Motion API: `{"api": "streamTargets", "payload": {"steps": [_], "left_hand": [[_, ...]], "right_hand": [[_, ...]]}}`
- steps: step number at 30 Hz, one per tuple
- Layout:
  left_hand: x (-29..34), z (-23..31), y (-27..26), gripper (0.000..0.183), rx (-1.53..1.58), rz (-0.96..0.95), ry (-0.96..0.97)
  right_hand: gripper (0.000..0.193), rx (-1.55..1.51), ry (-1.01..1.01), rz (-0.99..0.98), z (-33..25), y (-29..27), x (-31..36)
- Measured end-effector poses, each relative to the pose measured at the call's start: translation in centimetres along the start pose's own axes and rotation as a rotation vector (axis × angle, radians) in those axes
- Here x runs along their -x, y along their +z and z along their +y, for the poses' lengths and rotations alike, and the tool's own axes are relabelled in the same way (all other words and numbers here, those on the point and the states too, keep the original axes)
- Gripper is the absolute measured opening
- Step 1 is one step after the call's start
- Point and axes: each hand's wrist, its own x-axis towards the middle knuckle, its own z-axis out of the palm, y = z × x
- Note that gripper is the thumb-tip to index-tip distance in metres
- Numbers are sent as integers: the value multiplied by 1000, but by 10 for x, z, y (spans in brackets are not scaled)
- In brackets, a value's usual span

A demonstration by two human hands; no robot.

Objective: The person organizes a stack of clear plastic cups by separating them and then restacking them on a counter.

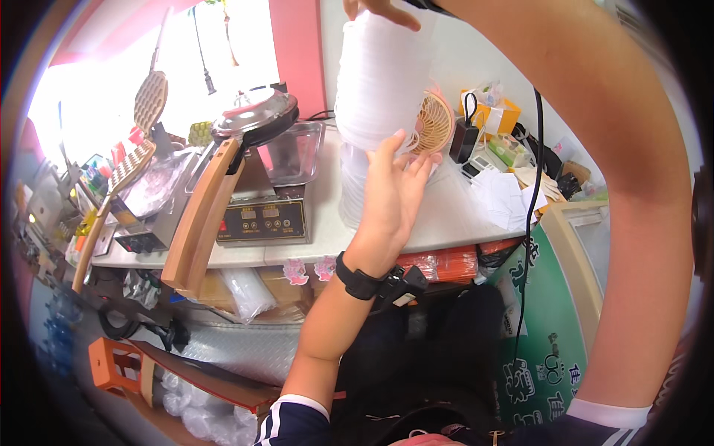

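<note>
A tall stack of translucent white plastic containers (383, 78) rises at the upper middle, slightly tilted. My right hand (383, 10) reaches across from the right and has its fingers around the stack's top end; the upper frame edge cuts off part of this hand. At the stack's bottom end is my left hand (398, 182), palm turned up and fingers spread, the fingertips at the lower rim. How much weight it bears I cannot tell. Below and behind, a second white stack (352, 186) stands on the counter, partly hidden by my left hand.
Left on the counter (327, 234) stands a waffle iron (256, 111) with wooden handles over a control box (268, 221). A metal tray (297, 152) sits behind it. Right are a small fan (433, 123), papers (498, 197) and a hanging black cable (534, 186). An orange stool (119, 366) stands lower left.
</note>
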Motion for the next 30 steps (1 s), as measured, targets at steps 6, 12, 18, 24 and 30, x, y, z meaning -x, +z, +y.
{"api": "streamTargets", "payload": {"steps": [6, 12, 18, 24, 30], "left_hand": [[22, 5, -19, 58, 11, 138, -80], [66, 9, -5, 75, -212, 71, -71], [63, 1, -9, 51, -274, 162, -34], [36, -11, -17, 29, -199, 106, -7], [34, -8, -18, 43, -282, 187, -4]], "right_hand": [[43, -149, -241, 922, -17, 66, -4], [21, -565, -380, 1212, -106, 145, 126], [29, -1177, -520, 876, -136, 210, 140], [15, -1682, -155, 1041, -194, 232, 62], [13, -1662, -631, 593, -264, 268, 175]]}}
